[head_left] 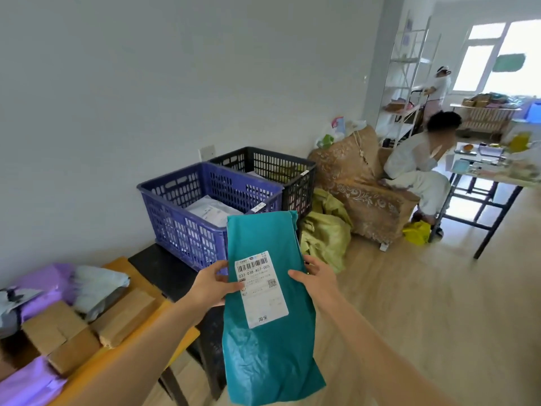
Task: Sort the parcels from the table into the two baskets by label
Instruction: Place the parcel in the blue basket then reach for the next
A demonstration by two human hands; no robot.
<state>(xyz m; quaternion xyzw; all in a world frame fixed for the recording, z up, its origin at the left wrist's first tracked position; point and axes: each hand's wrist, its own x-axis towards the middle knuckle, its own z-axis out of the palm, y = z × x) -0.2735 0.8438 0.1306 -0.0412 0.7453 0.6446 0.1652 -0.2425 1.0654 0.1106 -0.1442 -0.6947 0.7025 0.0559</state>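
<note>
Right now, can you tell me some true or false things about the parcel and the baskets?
1. The left hand and the right hand both hold the teal parcel. True.
2. The parcel's white label faces away from the camera. False: it faces the camera.
3. The blue basket has nothing in it. False: a white parcel lies inside.
4. The black basket stands right beside the blue one. True.
5. Every parcel has left the table. False: cardboard boxes and purple bags lie on it.
</note>
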